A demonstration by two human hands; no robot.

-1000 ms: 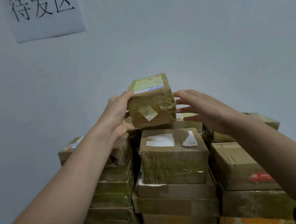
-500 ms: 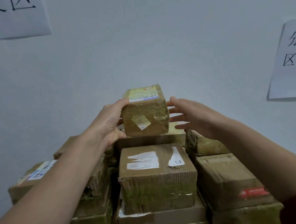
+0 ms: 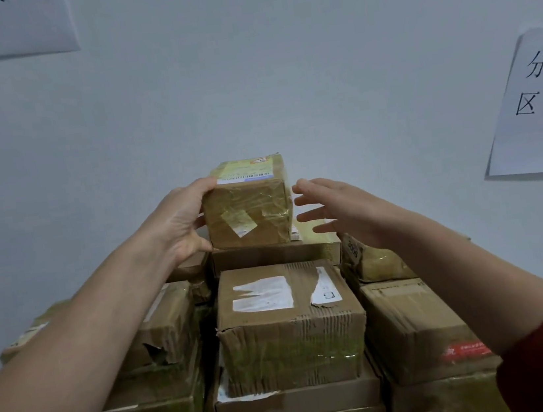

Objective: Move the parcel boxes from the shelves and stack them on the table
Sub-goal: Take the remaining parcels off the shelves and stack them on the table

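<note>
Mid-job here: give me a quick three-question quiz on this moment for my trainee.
1. True or false: the small box is at the bottom of the stack.
2. Which hand grips the small box? A) left B) right C) both
3. Fill in: the right hand, beside the small box, is ____ (open or shut).

Key
1. False: it is at the top.
2. A: the left hand grips it.
3. Open: its fingers are straight.
</note>
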